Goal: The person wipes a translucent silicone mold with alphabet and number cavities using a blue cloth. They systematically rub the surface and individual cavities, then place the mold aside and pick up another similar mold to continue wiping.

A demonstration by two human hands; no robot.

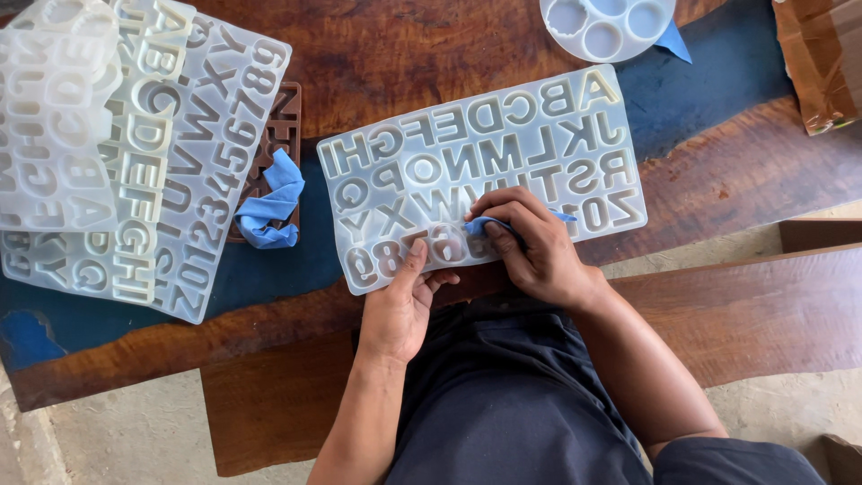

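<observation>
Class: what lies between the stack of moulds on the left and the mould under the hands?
A crumpled blue cloth on a brown mould, head view.

Hidden and cut-off parts

The blue cloth is mostly covered by the right hand; the round mould and the stacked letter moulds are cropped by the frame's edges, and the brown mould is largely buried beneath them.
</observation>
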